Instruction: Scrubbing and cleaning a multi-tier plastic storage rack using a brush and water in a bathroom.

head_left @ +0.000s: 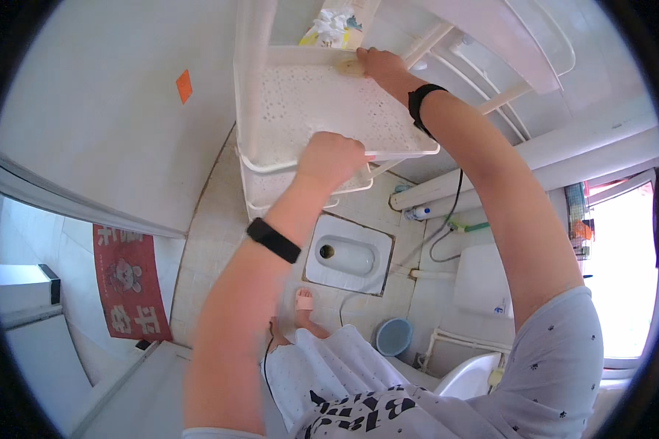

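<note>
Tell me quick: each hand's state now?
Left hand: closed, gripping the front rim of the white shelf.
Right hand: pressing a yellowish pad on the shelf's back edge.

A white perforated plastic shelf [322, 110] stands tiered against the wall, with a crumpled white and yellow packet [333, 28] on its upper level. Far below, the pale tiled floor [212, 241] carries a white squat toilet pan [348, 254] and a round blue plastic basin [394, 336].

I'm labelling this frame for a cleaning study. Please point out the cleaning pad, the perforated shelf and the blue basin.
cleaning pad [350, 67], head view, its yellowish face beside the right hand's fingers.
perforated shelf [322, 110], head view, middle of its bare white tray.
blue basin [394, 336], head view, its inner bottom.
</note>
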A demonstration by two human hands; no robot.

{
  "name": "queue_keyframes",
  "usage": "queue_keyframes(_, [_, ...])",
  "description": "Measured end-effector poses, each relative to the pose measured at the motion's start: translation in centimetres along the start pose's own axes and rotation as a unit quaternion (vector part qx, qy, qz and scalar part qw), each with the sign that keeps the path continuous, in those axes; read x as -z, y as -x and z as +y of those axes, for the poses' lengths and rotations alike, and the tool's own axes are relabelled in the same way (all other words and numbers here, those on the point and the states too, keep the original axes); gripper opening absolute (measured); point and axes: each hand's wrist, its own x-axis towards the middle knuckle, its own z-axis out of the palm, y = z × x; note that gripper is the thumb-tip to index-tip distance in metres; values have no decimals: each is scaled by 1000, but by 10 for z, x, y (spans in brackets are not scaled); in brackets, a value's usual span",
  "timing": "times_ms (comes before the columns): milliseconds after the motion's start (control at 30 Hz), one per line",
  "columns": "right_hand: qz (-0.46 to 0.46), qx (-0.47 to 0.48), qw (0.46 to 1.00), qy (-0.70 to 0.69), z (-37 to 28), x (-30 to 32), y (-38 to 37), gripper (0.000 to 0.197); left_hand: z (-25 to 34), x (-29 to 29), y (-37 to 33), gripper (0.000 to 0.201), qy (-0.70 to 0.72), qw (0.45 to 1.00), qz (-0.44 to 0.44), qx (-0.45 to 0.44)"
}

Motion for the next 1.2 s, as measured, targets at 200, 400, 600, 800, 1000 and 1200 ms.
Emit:
queue_keyframes(200, [142,138,976,-91,-108,34,-41,39,-1,-9,-1,41,12,1000,-10,-13])
queue_keyframes(400, [6,-9,1000,-1,-4,-3,-19,29,-23,9,-7,40,15,999,-27,-13])
queue_keyframes(600, [77,148,978,-125,-118,38,-49,37,-13,-19,-1,40,20,999,-3,30])
queue_keyframes(800, [37,33,994,-101,-51,4,-33,58,-16,-2,-5,40,18,999,-29,0])
queue_keyframes(1000, [-147,87,983,-67,-27,9,29,85,-3,-1,11,42,15,1000,15,3])
queue_keyframes(1200, [-147,147,968,-143,-129,73,57,94,-2,0,27,41,-12,998,64,4])
